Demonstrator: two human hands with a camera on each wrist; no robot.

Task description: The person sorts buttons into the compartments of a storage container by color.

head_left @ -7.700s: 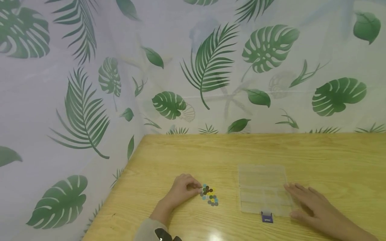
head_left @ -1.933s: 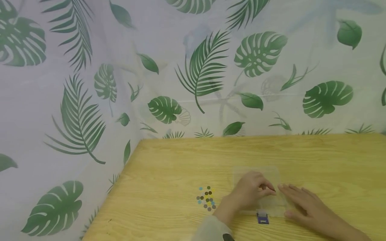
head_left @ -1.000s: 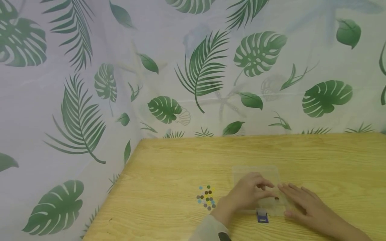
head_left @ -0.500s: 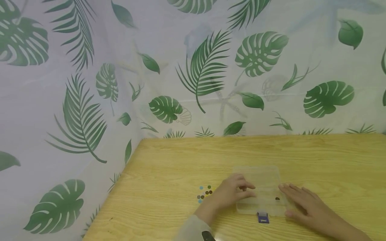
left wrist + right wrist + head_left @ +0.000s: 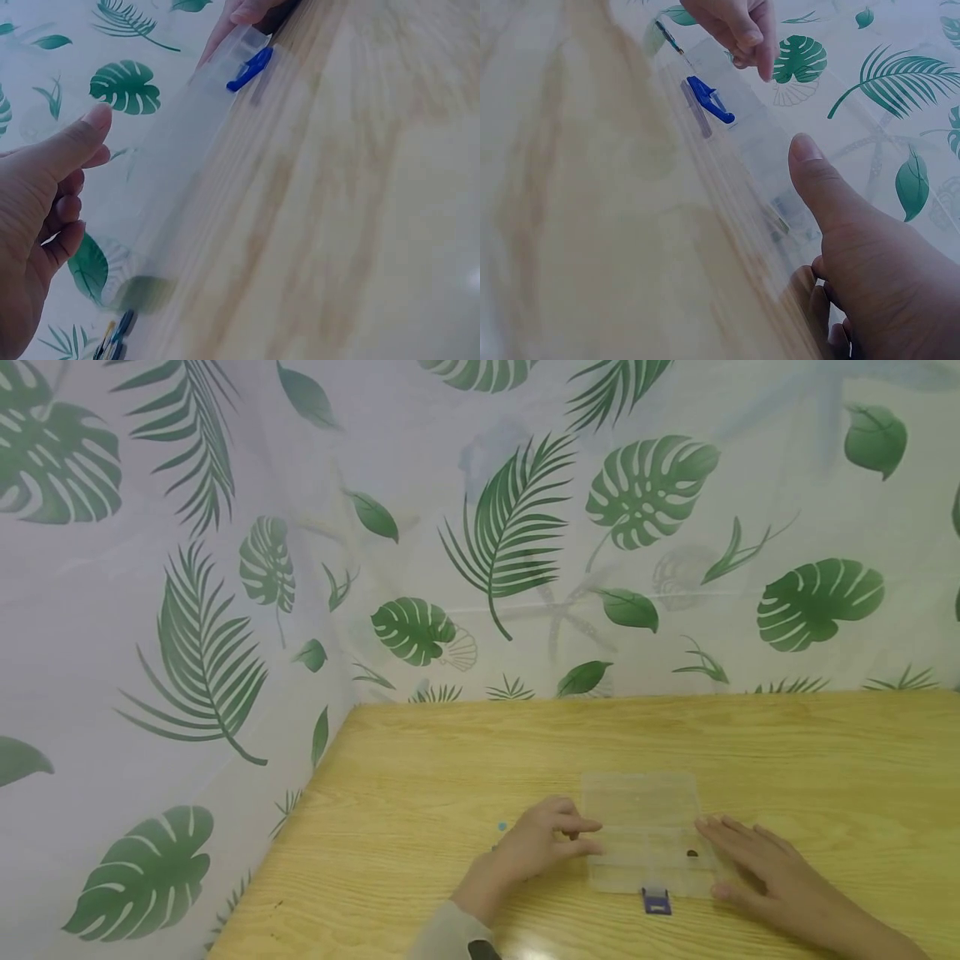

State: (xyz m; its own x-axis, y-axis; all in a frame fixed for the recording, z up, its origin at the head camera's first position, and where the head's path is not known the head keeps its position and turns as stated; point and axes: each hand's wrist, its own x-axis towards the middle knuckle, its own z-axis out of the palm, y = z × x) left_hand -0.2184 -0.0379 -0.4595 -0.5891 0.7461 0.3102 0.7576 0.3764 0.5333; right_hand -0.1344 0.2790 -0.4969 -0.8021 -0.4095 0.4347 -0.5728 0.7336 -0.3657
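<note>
A clear plastic divided box [image 5: 637,800] with a blue latch [image 5: 657,902] at its front edge lies on the table. Inside its right part is one small dark disc [image 5: 692,853]. My left hand [image 5: 536,843] hovers just left of the box, thumb and fingers apart and loosely bent; the left wrist view shows nothing between them. Beneath and behind that hand lie small coloured discs, mostly hidden, with a light-blue disc [image 5: 502,827] showing. My right hand [image 5: 780,877] rests along the box's right side, its fingers extended and touching the edge.
The wooden table [image 5: 825,760] meets a leaf-printed cloth [image 5: 525,527] at its back and left. In the left wrist view, several discs [image 5: 116,337] appear edge-on near the bottom.
My left hand carried a dark disc from the pile to the box and let it go in the right part. It has since drawn back leftward over the pile. The right hand stays at the box.
</note>
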